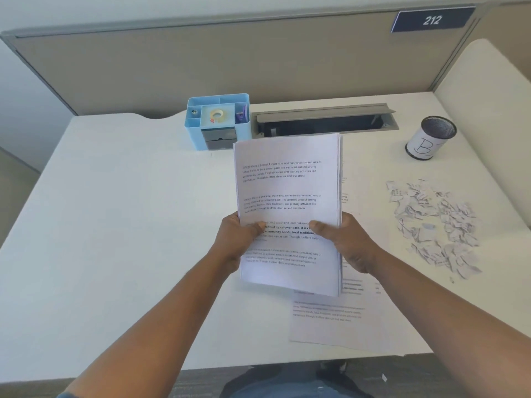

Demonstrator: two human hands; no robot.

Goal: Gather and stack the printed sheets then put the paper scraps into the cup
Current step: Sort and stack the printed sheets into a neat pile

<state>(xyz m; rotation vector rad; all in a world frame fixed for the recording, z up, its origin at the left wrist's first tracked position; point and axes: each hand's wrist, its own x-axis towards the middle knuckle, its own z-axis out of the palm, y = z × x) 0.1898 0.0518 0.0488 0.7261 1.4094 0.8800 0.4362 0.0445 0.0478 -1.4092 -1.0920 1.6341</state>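
Bench [120, 214] carries everything. Printed sheets [287, 185] are lifted above it, left hand [238, 242] and right hand [344, 242] gripping opposite edges, thumbs on top, likely to square them. One sheet [330, 326] lies underneath, ungathered. Paper scraps [434, 225] lie right, near the cup [431, 137].
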